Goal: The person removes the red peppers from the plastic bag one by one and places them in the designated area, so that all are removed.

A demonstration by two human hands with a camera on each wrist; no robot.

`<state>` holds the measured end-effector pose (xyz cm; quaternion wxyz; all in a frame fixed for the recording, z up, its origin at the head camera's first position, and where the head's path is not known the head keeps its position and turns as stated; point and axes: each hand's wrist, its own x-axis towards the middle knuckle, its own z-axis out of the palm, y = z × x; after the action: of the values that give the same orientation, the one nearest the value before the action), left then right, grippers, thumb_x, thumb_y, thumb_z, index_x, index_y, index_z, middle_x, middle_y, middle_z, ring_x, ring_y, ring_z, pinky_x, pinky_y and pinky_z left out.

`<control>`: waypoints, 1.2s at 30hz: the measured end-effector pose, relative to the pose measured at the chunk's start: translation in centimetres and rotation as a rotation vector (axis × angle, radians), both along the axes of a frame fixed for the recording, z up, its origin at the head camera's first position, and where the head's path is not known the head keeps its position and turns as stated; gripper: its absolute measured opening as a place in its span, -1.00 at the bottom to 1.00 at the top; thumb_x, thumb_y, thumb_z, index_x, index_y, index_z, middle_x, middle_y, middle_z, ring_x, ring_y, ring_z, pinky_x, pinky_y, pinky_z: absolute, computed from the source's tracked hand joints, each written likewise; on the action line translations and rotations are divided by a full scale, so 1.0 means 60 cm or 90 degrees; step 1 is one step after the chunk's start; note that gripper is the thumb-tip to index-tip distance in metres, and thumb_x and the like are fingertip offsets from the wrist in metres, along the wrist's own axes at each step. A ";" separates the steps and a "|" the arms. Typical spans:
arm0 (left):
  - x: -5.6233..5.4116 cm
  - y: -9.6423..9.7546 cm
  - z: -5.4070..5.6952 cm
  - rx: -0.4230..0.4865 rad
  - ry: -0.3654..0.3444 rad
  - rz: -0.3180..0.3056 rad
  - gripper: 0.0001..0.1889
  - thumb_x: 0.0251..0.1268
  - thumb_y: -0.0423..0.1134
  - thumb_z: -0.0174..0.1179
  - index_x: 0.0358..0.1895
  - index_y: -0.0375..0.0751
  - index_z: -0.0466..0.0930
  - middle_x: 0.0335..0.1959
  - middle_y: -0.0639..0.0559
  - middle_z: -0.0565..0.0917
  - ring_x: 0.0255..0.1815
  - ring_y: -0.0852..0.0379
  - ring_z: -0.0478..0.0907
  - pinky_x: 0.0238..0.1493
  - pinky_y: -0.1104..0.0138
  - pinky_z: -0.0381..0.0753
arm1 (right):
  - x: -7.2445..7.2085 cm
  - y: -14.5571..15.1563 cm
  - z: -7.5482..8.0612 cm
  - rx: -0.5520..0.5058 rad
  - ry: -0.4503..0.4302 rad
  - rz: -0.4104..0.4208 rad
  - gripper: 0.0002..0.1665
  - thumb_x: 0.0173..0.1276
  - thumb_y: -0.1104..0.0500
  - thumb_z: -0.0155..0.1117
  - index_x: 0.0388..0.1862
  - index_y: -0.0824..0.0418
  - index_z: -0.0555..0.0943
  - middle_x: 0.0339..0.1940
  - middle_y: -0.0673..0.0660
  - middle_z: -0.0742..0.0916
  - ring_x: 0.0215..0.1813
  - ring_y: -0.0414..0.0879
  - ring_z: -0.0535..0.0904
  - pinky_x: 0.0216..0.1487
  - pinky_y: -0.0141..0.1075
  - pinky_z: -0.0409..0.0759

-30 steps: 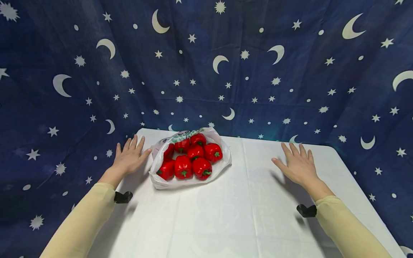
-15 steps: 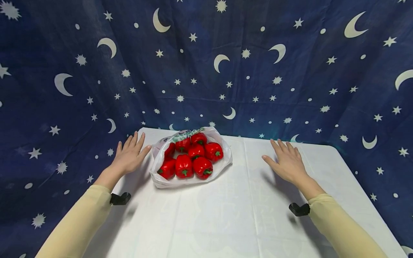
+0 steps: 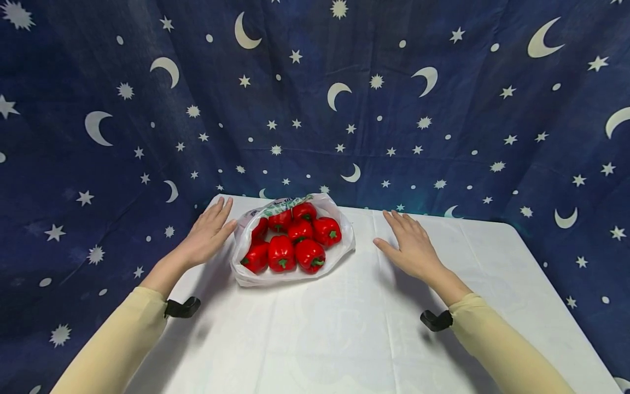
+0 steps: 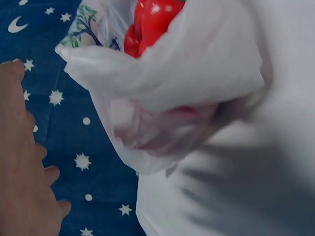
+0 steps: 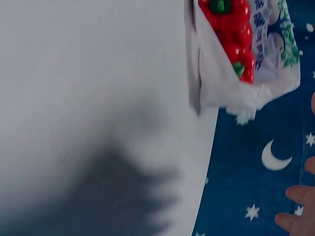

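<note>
A white plastic bag with green print lies with its mouth wide, and several red bell peppers sit inside it. Just left of the bag is my left hand, fingers straight, holding nothing. My right hand hovers to the right of the bag, fingers extended and a gap between them. In the left wrist view the bag hides most of its peppers, and part of the left hand shows at the left edge. The right wrist view has fingertips at its right edge.
The bag lies near the far edge of a table with a white cloth. Behind and to the left hangs a dark blue curtain with moons and stars. Each wrist carries a black camera mount.
My right hand has moved left, closer to the bag. The left hand has shifted slightly toward the bag and turned a little. The bag and peppers lie as before.
</note>
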<state>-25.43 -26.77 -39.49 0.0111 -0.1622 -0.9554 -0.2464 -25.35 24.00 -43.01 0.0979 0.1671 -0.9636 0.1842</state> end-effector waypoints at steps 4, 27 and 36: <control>0.002 0.009 0.005 0.075 -0.025 -0.045 -0.21 0.63 0.17 -0.14 0.70 0.07 -0.30 0.70 -0.10 -0.32 0.66 -0.30 -0.33 0.47 -0.36 -0.20 | 0.003 -0.026 0.002 -0.027 -0.015 0.035 0.00 0.48 -0.42 0.04 0.70 0.03 0.07 0.66 0.20 0.21 0.65 0.23 -0.03 0.54 0.28 -0.10; -0.026 0.024 0.003 0.204 -0.144 -0.156 -0.45 0.47 -0.18 0.26 0.49 -0.01 0.45 0.61 -0.09 0.21 0.58 -0.20 0.16 0.38 -0.14 0.36 | -0.007 -0.188 -0.017 -0.130 -0.178 0.207 -0.05 0.39 -0.21 0.33 0.67 -0.10 0.19 0.60 0.01 0.33 0.54 -0.03 0.29 0.45 0.08 0.34; -0.029 0.030 0.003 0.203 -0.161 -0.169 -0.48 0.48 -0.34 0.18 0.46 0.05 0.50 0.50 -0.04 0.40 0.62 -0.15 0.07 0.43 -0.15 0.28 | -0.015 -0.218 -0.038 -0.169 -0.231 0.185 -0.06 0.35 -0.14 0.39 0.63 0.04 0.27 0.55 0.08 0.41 0.50 0.04 0.35 0.45 0.04 0.34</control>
<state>-27.15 -24.96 -39.34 -0.1158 -0.2500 -0.8687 -0.4117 -26.25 10.92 -45.30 -0.0825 0.2538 -0.8987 0.3479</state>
